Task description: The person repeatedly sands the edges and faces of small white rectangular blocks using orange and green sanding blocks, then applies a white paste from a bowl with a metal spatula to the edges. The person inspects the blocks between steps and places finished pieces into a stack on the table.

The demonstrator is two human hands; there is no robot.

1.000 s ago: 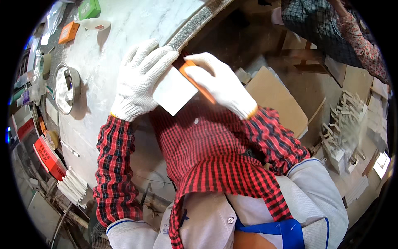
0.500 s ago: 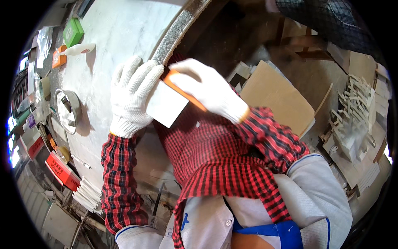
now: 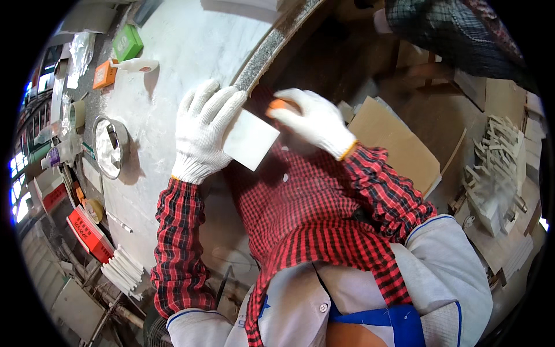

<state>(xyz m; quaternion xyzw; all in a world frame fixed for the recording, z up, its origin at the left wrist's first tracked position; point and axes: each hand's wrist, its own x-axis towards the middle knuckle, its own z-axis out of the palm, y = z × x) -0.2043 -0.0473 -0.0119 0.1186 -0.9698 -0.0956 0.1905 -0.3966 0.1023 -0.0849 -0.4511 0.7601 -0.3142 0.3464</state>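
My left hand [image 3: 205,130], in a white knit glove, lies flat with fingers stretched over one side of a white square tile [image 3: 252,139]. The tile juts out past the edge of the pale worktable [image 3: 167,52]; its part under the hand is hidden. To its right, my right hand [image 3: 315,121], gloved too, is closed round an orange bar [image 3: 278,105]. Only one end of the bar shows between thumb and fingers. A small gap separates the bar from the tile.
On the table stand a round metal dish [image 3: 119,151] with white matter, a white squeeze bottle [image 3: 139,65], a green box [image 3: 128,42] and an orange box [image 3: 104,74]. White strips [image 3: 123,270] lie lower left. Right, a cardboard sheet [image 3: 396,141]; another person's dark sleeve [image 3: 451,37] far right.
The orange bar lay along the tile's right edge before; my right hand has drawn it away to the right. My left hand stays on the tile. The whole view has shifted slightly.
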